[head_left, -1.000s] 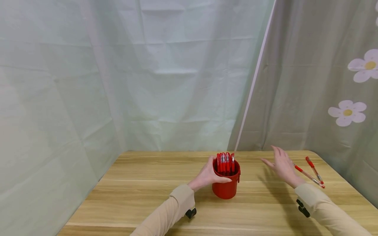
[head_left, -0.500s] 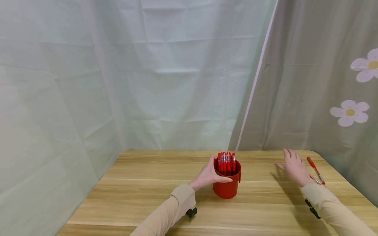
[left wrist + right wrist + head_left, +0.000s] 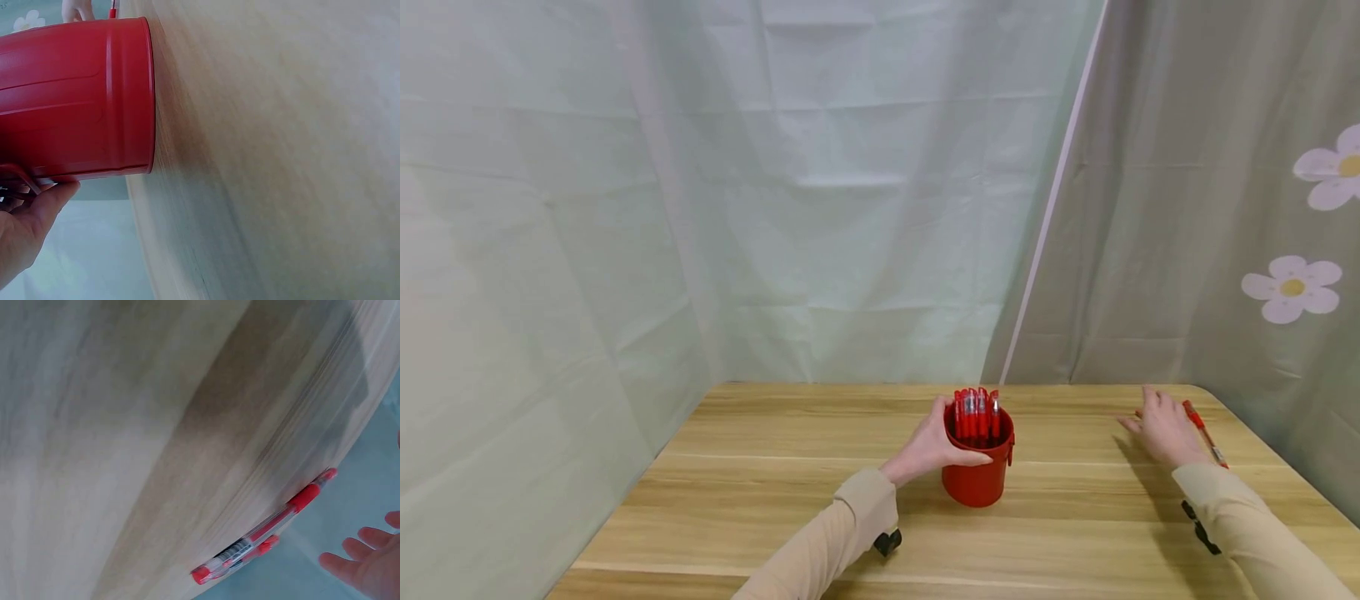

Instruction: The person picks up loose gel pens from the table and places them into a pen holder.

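Note:
My left hand (image 3: pixel 928 446) grips the red pen cup (image 3: pixel 973 486) on its left side, thumb across the front near the rim. Several red-capped pens (image 3: pixel 976 415) stand upright inside it. The left wrist view shows the cup's side wall (image 3: pixel 75 100) close up, with part of the left hand (image 3: pixel 28 231) against it. At the table's right, my right hand (image 3: pixel 1168 433) is over two loose red pens, its fingers spread and holding nothing. One pen (image 3: pixel 1206 433) shows beside the hand; the other is mostly hidden under it. Both the nearer pen (image 3: pixel 269 525) and the farther pen (image 3: pixel 259 550) show in the right wrist view.
A wood-grain table (image 3: pixel 760 483) carries everything. Behind it hang a pale curtain (image 3: pixel 850 208) and, at right, a grey curtain with white flowers (image 3: pixel 1291 288). The pens lie near the table's right edge.
My right hand has moved right and a little down, now covering most of one loose pen. The left hand and cup have stayed in place.

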Demonstrator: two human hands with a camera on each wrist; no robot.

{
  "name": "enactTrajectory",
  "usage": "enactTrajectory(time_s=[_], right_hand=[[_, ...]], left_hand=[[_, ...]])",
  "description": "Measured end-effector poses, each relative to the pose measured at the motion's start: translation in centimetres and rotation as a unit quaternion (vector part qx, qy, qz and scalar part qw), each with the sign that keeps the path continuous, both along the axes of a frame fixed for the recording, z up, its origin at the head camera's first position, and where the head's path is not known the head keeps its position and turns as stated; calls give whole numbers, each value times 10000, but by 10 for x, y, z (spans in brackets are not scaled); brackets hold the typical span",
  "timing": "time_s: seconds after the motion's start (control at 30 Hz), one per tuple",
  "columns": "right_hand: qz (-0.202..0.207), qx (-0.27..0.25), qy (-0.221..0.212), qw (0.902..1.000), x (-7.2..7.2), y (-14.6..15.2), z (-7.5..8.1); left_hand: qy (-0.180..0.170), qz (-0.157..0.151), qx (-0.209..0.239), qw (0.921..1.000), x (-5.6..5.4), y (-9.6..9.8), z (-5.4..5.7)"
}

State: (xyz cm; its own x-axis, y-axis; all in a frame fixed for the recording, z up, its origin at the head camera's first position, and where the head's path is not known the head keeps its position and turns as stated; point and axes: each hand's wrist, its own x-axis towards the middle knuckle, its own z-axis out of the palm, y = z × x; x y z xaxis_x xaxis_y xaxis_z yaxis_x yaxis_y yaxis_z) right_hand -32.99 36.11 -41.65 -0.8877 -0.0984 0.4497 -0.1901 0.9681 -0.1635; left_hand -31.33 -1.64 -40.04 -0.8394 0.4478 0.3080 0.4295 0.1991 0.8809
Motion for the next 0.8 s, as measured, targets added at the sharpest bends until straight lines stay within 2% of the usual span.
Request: enactTrajectory(time_s=[0.13, 0.23, 0.5, 0.8], right_hand=[[-190, -10, -357, 9992, 3, 4, 1], [-260, 21, -460, 9986, 4, 6, 1], [79, 673, 84, 9977, 5, 8, -5], [106, 596, 92, 9981, 1, 13, -12]], left_hand=[[-55, -48, 68, 10000, 0, 0, 0], [-87, -84, 83, 9999, 0, 0, 0], [-119, -142, 132, 9997, 0, 0, 1], [-85, -30, 33, 10000, 0, 0, 0]])
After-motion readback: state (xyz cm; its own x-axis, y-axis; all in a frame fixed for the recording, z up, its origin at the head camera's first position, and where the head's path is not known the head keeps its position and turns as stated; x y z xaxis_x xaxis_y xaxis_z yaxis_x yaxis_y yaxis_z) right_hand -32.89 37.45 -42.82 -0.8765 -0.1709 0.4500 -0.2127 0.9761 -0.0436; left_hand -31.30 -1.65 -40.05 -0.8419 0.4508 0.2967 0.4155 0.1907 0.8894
